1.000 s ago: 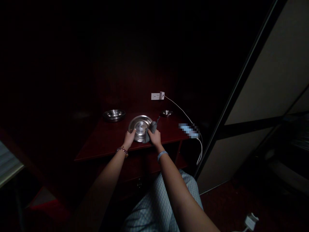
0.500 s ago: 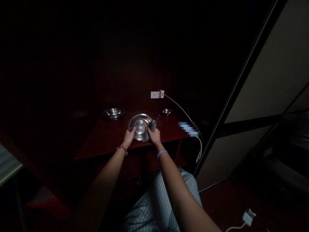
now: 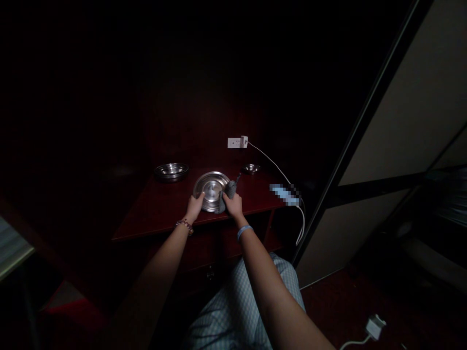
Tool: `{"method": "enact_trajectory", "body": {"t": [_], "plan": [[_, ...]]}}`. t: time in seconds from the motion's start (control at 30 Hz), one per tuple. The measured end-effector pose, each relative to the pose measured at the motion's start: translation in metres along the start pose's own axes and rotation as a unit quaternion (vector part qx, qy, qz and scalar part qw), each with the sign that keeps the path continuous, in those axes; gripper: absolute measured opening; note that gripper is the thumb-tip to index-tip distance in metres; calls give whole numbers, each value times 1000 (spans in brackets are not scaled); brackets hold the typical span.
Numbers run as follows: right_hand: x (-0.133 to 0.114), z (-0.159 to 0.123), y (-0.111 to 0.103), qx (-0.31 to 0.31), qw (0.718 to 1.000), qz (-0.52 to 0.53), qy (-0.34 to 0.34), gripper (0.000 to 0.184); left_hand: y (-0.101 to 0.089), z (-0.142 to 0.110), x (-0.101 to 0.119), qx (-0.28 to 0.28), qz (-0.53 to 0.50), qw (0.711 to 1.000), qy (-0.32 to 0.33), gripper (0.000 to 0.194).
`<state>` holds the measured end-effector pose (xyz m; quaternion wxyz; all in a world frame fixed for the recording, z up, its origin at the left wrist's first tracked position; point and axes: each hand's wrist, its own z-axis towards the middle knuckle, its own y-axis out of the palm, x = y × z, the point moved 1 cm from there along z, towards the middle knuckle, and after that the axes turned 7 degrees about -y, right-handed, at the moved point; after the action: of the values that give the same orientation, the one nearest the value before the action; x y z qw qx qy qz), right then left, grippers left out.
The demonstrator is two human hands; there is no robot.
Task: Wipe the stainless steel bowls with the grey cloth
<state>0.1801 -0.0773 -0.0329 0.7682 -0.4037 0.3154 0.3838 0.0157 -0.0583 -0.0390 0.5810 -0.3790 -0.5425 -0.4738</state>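
A shiny round steel plate (image 3: pixel 212 190) is tilted toward me above the front part of the dark red desk. My left hand (image 3: pixel 194 206) grips its lower left rim, thumb on the inner face and fingers hidden behind. At the right rim, my right hand (image 3: pixel 234 204) is closed on a grey cloth (image 3: pixel 231 188), which is folded over the plate's edge. One end of the cloth sticks up to the right, and another part hangs down over the plate's face.
Stacked steel dishes (image 3: pixel 171 171) stand at the desk's back left. A small steel bowl (image 3: pixel 251 168) sits at the back right. From a wall socket (image 3: pixel 235 143), a white cable (image 3: pixel 272 162) runs past a blurred blue object (image 3: pixel 285 194) at the desk's right edge.
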Motion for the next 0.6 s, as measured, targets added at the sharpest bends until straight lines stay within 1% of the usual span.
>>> {"method": "enact_trajectory", "body": {"t": [0.37,0.6], "plan": [[1,1,1,4,1000,4,5,26,0,2,-3,-4,21,1000,3,25],[1,1,1,5,1000,-4,-5,25,0,3,-4,-2,19,1000,-3,25]]}}
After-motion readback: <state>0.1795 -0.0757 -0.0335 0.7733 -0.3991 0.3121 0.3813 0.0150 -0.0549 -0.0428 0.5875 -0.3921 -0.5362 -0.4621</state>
